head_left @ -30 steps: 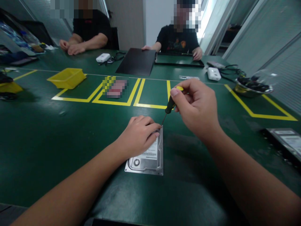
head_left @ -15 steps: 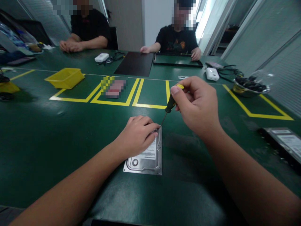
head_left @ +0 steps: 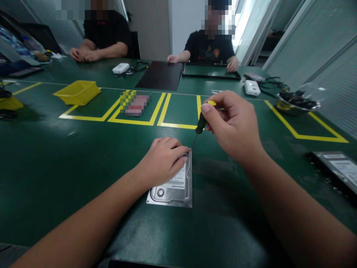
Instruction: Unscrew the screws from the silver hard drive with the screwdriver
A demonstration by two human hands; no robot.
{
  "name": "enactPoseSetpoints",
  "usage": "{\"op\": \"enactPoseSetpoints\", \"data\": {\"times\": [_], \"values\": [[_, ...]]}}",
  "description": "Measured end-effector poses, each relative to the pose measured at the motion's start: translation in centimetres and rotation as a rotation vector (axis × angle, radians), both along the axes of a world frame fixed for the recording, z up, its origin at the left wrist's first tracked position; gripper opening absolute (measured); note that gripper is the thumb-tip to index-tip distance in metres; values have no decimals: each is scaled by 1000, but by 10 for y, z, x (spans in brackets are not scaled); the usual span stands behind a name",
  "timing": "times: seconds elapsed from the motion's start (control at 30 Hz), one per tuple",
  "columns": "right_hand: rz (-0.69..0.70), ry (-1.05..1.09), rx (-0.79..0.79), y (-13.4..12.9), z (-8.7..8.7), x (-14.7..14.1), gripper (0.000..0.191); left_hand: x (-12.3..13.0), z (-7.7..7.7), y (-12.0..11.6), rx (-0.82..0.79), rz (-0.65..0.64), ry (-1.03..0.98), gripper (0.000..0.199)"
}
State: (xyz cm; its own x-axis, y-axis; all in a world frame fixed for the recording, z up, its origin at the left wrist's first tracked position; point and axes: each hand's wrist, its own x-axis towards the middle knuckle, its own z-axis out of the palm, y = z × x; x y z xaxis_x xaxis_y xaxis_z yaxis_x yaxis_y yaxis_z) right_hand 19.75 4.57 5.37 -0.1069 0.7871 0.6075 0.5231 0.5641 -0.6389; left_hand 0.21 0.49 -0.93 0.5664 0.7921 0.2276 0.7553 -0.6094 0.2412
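A silver hard drive (head_left: pixel 170 197) with a white label lies flat on the green table. Over its far half rests my left hand (head_left: pixel 164 160), holding it down, with the forefinger reaching to the far right corner and the other fingertips hidden past the far edge. My right hand (head_left: pixel 234 126) grips a screwdriver (head_left: pixel 201 123) with a dark green and yellow handle. The screwdriver tilts slightly, its thin shaft running down to that corner beside my left forefinger. Whatever the tip touches is too small to make out.
To the right lies another drive (head_left: pixel 337 167) with small loose bits around it. Yellow tape (head_left: pixel 178 125) marks out boxes. A yellow bin (head_left: pixel 76 93) stands left; a metal bowl (head_left: pixel 298 106) of dark parts stands right. Two people sit across, one touching a black frame (head_left: pixel 210 77).
The screwdriver handle and my right hand have shifted very slightly left. My left hand and the hard drive stay in place.
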Motion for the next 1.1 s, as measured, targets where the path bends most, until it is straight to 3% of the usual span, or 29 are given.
{"op": "enactPoseSetpoints", "data": {"times": [0.57, 1.1], "values": [[-76, 37, 24, 3, -6, -1, 19, 0, -1, 0, 5, 1, 2, 30], [54, 17, -10, -1, 0, 0, 17, 0, -1, 0, 2, -6, -15, 31]]}}
